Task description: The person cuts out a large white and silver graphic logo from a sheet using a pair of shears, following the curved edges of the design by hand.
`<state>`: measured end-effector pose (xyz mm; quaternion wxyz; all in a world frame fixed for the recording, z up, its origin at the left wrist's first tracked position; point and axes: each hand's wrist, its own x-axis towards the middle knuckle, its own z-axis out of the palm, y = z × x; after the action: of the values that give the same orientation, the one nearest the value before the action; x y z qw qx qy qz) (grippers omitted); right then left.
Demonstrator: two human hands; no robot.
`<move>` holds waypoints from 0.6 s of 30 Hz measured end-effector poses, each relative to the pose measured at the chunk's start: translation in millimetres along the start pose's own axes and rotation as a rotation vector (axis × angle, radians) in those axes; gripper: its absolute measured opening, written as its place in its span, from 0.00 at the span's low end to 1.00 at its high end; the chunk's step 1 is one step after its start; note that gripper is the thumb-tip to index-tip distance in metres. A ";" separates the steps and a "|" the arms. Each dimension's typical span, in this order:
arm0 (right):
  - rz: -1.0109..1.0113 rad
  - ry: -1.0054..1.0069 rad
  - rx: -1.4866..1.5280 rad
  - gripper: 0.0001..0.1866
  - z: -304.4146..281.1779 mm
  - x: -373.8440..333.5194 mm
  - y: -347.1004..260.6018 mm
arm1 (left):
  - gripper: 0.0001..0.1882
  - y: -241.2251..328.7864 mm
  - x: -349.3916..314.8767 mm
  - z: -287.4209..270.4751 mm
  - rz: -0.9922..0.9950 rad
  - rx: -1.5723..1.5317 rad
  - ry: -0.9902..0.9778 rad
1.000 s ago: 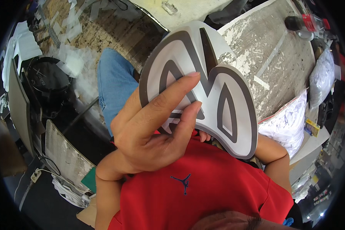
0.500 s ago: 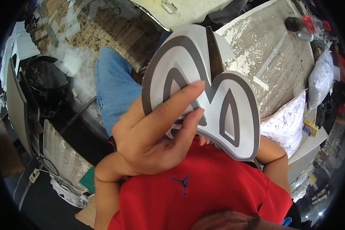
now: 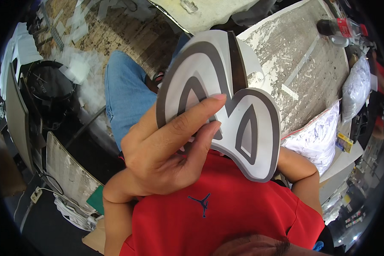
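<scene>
My left hand point(image 3: 170, 145) pinches a flat two-lobed cut-out point(image 3: 260, 132) between thumb and fingers, held up in front of my chest. It is white with a dark grey border, and each lobe carries a smaller grey-outlined pointed shape. A dark brown strip point(image 3: 237, 64) shows in the notch between the lobes, with a white rounded edge point(image 3: 252, 64) beside it. My right forearm point(image 3: 298, 164) passes behind the cut-out, which hides the right hand and its fingers.
A worn, paint-flecked board point(image 3: 303, 64) lies at the right, with a dark drink bottle point(image 3: 341, 27) at its far end. White filled bags point(image 3: 320, 141) stand beside it. Scraps litter the floor point(image 3: 128, 34) at the far left. A round black object point(image 3: 51, 81) stands at the left.
My left hand has moved slightly left. The right lobe has shifted left and down, and the fingers seen below the cut-out earlier are now hidden.
</scene>
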<state>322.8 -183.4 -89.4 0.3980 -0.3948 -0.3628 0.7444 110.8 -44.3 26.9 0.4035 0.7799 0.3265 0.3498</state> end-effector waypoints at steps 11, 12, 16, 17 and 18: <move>-0.442 0.109 -0.644 0.52 9.1 16.4 -28.7 | 0.24 -2.1 0.4 -8.5 -0.079 -0.153 -0.018; -0.370 0.117 -0.684 0.52 10.8 15.3 -32.6 | 0.24 -0.5 0.2 -7.0 -0.111 -0.139 0.005; -0.402 0.082 -0.688 0.53 8.5 14.3 -27.4 | 0.21 3.1 3.1 -2.3 -0.138 -0.037 0.063; -0.399 0.083 -0.688 0.53 8.6 12.3 -26.5 | 0.19 2.9 3.5 -2.3 -0.132 -0.035 0.064; -0.344 0.100 -0.610 0.53 9.3 10.5 -25.3 | 0.14 7.9 7.3 -0.5 -0.159 0.033 0.093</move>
<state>318.5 -165.7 -67.0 0.3987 -0.4647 -0.6096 0.5034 116.2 -41.9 35.9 0.4014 0.7409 0.4117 0.3470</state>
